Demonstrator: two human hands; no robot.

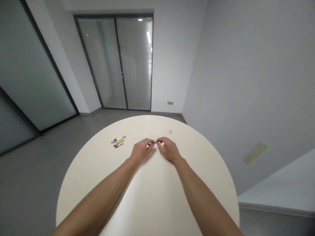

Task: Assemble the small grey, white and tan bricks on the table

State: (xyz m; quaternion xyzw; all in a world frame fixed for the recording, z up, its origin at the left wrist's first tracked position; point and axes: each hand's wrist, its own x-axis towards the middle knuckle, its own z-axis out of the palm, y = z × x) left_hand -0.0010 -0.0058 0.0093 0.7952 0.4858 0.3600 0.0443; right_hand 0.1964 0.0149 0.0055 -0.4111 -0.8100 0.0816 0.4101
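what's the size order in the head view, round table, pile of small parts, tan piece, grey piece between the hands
1. The round cream table
2. The pile of small parts
3. The lone tan piece and the small grey piece between the left hand and right hand look too alike to rank.

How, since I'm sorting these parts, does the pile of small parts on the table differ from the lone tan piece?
The pile of small parts is several clustered pieces; the lone tan piece is single. The pile mixes grey, black, white and tan; the lone piece is only tan. The pile lies left of the left hand, the lone piece beyond the right hand. Both lie flat on the pale round table.
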